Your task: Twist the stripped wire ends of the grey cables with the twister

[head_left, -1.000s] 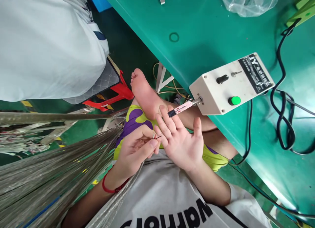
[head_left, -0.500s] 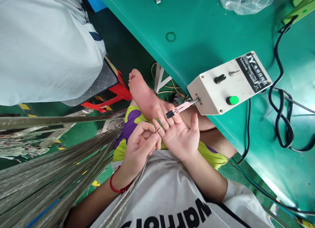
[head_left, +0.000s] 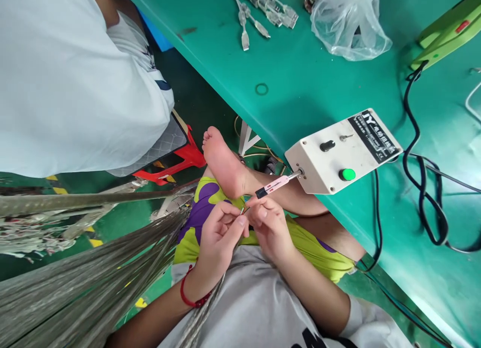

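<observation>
Left of white box [head_left: 341, 150], my left hand [head_left: 224, 233] pinches wires [head_left: 242, 211]; right hand [head_left: 272, 227], grip unclear. Likely limp, fragile; hold near ends.

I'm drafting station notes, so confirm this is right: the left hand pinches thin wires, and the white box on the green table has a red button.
The button is green, not red, as the head view shows. The rest stands: the left hand pinches thin wires, and the white box is on the green table.
</observation>
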Tool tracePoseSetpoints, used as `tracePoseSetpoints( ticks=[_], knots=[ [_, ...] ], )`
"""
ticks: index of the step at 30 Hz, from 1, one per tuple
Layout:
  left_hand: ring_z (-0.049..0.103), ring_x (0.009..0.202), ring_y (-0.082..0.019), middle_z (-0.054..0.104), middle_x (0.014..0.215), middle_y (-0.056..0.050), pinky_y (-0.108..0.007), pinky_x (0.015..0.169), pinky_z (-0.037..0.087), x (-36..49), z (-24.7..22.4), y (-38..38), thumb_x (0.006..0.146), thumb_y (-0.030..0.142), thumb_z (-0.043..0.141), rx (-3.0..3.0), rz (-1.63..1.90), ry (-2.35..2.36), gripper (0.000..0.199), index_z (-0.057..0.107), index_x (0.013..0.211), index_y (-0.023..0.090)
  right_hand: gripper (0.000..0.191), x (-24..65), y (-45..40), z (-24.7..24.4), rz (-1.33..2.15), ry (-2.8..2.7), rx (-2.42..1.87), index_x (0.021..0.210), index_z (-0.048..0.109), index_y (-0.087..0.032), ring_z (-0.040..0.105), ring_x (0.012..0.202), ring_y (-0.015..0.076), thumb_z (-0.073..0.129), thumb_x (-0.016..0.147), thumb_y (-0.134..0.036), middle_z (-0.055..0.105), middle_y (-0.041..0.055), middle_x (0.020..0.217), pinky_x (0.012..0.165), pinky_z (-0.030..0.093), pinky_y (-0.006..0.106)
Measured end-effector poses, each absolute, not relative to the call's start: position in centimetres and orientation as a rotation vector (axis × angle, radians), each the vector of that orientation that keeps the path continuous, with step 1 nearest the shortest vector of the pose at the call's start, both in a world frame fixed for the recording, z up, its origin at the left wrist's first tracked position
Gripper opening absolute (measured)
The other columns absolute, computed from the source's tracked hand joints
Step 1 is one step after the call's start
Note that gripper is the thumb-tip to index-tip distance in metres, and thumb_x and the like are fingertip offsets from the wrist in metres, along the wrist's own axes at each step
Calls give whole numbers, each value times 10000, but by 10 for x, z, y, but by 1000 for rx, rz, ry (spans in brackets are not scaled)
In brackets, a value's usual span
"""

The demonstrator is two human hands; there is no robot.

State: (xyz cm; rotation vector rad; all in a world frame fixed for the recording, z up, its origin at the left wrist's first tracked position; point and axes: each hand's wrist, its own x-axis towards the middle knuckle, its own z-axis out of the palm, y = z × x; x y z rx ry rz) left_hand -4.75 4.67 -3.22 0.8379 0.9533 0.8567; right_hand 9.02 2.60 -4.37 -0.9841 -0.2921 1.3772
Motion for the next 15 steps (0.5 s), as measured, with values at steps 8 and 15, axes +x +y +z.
tracePoseSetpoints(
  ticks=[8,15],
  knots=[
    [563,562,-97,703,707,29,-203,543,439,-48,-28,44,1075,609,902,870,881,917,490,619,951,229,362,81,20,-32,1357,-330,-1071,879,901,-239,561,519,135,1070,885,-560,713,-36,609,611,533,315],
    [344,429,-56,672,657,50,-204,443,215,-46,-44,41,1049,709,876,824,891,871,531,579,981,274,353,82,22,-24,1307,-351,-1036,814,903,-217,535,487,128,1066,899,-518,716,-4,551,559,477,284]
  ],
)
